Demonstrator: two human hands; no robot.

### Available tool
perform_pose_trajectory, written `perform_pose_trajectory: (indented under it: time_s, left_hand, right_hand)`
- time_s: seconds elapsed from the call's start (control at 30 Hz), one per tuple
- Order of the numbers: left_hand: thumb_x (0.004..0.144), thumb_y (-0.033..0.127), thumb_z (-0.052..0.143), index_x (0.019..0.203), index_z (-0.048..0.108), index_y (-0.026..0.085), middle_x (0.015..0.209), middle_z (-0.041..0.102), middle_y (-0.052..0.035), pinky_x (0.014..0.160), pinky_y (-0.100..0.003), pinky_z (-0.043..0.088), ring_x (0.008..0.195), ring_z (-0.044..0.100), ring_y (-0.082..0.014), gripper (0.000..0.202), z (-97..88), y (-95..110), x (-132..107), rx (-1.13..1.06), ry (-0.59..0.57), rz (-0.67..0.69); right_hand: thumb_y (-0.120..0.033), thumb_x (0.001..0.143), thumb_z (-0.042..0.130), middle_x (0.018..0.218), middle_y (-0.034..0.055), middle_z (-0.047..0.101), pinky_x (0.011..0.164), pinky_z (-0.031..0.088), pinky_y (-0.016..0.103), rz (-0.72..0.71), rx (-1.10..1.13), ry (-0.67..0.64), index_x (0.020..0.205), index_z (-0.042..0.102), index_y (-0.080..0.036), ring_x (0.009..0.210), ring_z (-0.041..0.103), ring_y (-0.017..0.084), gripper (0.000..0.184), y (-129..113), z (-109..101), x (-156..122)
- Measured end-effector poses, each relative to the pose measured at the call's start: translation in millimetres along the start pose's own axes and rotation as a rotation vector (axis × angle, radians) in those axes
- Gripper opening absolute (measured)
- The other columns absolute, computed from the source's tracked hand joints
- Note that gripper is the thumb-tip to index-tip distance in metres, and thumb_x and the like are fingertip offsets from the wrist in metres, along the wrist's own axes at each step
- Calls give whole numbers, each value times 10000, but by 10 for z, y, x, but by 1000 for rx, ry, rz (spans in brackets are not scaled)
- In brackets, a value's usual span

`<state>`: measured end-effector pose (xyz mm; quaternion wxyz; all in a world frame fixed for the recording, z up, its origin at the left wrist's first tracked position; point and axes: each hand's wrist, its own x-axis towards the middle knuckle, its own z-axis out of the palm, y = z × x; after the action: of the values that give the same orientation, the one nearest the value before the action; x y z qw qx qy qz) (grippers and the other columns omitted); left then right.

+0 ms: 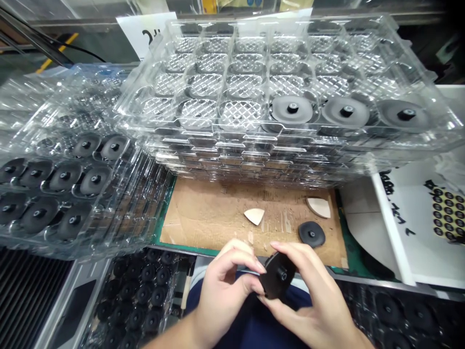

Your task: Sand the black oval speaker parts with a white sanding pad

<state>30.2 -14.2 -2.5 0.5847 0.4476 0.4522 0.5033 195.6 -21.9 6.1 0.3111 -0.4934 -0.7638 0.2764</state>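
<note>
A: What's the surface like?
B: Scuffed brown cardboard [207, 218] covers most of the surface [356, 259], leaving a green margin.

A: And the hands?
B: They're at its near edge. The left hand [232, 286] pinches a black disc [278, 276] by its rim between thumb and fingers; the right hand [316, 291] grips the opposite rim. The disc is tilted, its central stub showing; its other face is hidden.

A: Room to move?
B: The cardboard stretches widest left of the middle pale wedge [254, 216]. Rightward, a loose disc [311, 234] and another pale wedge [319, 207] lie near the edge, short of a white bin [395, 232] that the frame cuts off.

A: Farther off?
B: Stacked transparent trays [254, 157] wall off the far side, three discs [292, 109] in the top front row. The left tray stack [127, 208] is cut off. Behind, a paper sign [134, 36] is half hidden.
</note>
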Motion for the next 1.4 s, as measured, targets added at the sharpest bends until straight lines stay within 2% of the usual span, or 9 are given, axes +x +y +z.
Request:
perform_pose_trajectory:
  time_s: [0.2,0.57,0.77,0.97,1.1,1.27,1.4]
  left_hand:
    - [689,214,754,826,721,251,764,649,-5,708,-241,484,761,597,-146,145,-12,15,1,-16,-12,-32]
    - [650,129,774,782,735,273,726,630,18,704,-231,483,741,595,-134,199,-26,-1,19,15,13,-13]
    - [659,155,771,690,716,235,657,598,16,666,-248,483,659,575,-130,102,-9,6,17,27,37,2]
    - [674,161,760,852,739,284,783,664,-3,714,-248,486,777,602,-150,217,-34,-22,-6,-11,-18,-17]
    - [660,139,767,799,738,275,747,630,12,716,-248,486,733,590,-135,197,-41,-30,-11,12,7,-16]
    - [663,188,771,757,734,253,696,624,5,681,-257,496,687,590,-139,120,-23,-21,1,40,25,30]
    - [661,167,769,787,735,265,719,635,8,698,-253,493,705,596,-138,163,-22,-33,-1,18,10,23]
  right_hand:
    - [-230,824,595,1038,118,594,741,570,251,-45,-29,13,1251,404,-165,930,644,197,472,20,-4,5]
    - [-199,796,603,1018,110,611,729,574,267,-33,-30,24,1228,432,-171,903,655,204,466,11,10,3]
    - [-209,798,618,1012,109,610,726,574,264,-34,-29,19,1237,430,-170,895,656,203,479,15,6,-1]
    - [-206,798,608,1022,109,599,732,571,253,-34,-28,6,1234,425,-168,912,649,197,474,12,4,1]
    - [-199,790,612,1023,109,604,726,574,263,-30,-28,12,1229,433,-173,905,654,203,475,12,10,2]
    - [-204,789,612,1007,103,611,713,577,263,-29,-34,25,1223,443,-179,885,661,203,467,8,12,-2]
    - [-204,796,602,1015,107,603,725,576,260,-25,-35,8,1228,430,-173,899,655,201,466,4,5,-7]
